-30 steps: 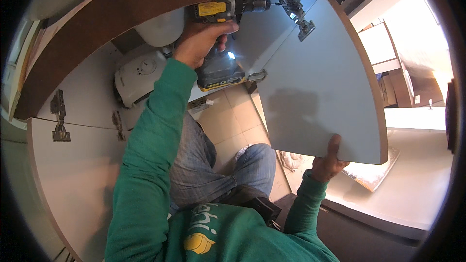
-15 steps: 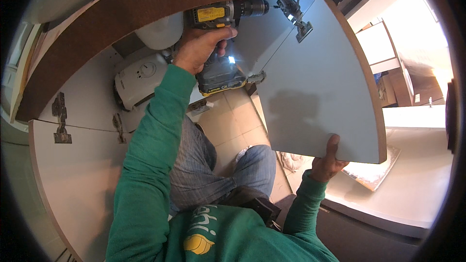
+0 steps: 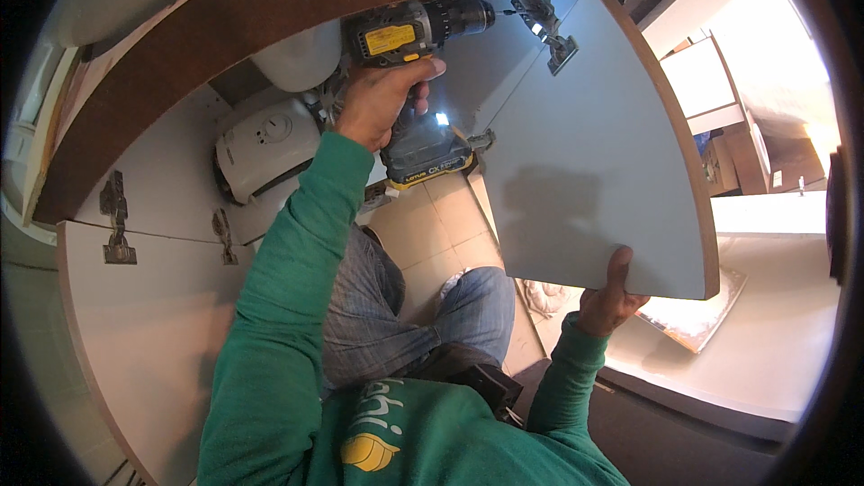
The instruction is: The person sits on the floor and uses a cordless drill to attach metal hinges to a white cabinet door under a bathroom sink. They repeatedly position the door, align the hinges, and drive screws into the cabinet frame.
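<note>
My left hand (image 3: 382, 99) is wrapped round the grip of a cordless drill (image 3: 396, 40) with a yellow label and a black chuck. The drill points right, its thin bit at the upper cabinet hinge (image 3: 536, 16); whether the tip sits in a screw I cannot tell. A small lamp shines above its battery (image 3: 430, 162). My right hand (image 3: 610, 304) pinches the lower edge of a pale cabinet door (image 3: 594, 153), thumb on the inner face, fingers behind. A second hinge (image 3: 481, 141) joins the door farther down, next to the battery.
A brown curved frame edge (image 3: 207, 54) arches over the opening. Inside stands a white appliance with a dial (image 3: 268, 144). Another open door (image 3: 153, 315) hangs at left on two hinges. Tiled floor (image 3: 436, 220) lies below; a white surface (image 3: 747, 333) with a flat board is at right.
My left hand has tilted the drill a little, its battery swinging right and toward me. The bit now shows at the upper hinge. The door and my right hand have hardly moved.
</note>
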### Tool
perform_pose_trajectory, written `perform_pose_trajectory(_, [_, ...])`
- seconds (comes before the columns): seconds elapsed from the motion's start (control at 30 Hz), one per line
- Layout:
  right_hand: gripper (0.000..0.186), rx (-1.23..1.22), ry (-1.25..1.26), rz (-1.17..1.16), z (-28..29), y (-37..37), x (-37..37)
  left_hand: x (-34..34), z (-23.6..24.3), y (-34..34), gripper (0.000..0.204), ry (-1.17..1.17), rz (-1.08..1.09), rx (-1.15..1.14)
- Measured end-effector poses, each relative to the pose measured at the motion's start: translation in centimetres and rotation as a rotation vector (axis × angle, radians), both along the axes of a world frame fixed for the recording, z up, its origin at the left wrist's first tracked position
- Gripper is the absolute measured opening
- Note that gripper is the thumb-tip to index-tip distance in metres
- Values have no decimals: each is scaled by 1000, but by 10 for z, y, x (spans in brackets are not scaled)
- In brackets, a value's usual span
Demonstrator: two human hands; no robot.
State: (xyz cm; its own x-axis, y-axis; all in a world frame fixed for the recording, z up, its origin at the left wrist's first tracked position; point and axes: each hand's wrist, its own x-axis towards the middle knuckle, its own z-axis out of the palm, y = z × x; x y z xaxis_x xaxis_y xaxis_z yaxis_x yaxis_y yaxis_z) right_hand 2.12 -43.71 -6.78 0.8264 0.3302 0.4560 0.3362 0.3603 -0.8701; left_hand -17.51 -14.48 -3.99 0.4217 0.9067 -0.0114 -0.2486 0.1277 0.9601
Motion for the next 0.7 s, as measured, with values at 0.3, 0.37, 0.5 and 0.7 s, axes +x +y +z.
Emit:
perform_pose_trajectory(0.3, [26, -57, -74, -64, -4, -1, 2, 3, -2, -3, 23, -6, 26, -46])
perform_pose_trajectory(0.37, [25, -83, -102, -93, -3, -1, -4, 3, 3, -6, 23, -10, 18, -71])
perform_pose_trajectory(0.5, [23, -65, -115, -126, 1, 4, -21, 6, -4, -3, 23, -19, 46, -15])
perform_pose_trajectory(0.7, [22, -158, -225, -144, 2, 2, -19, 1, -2, -3, 22, -29, 33, -39])
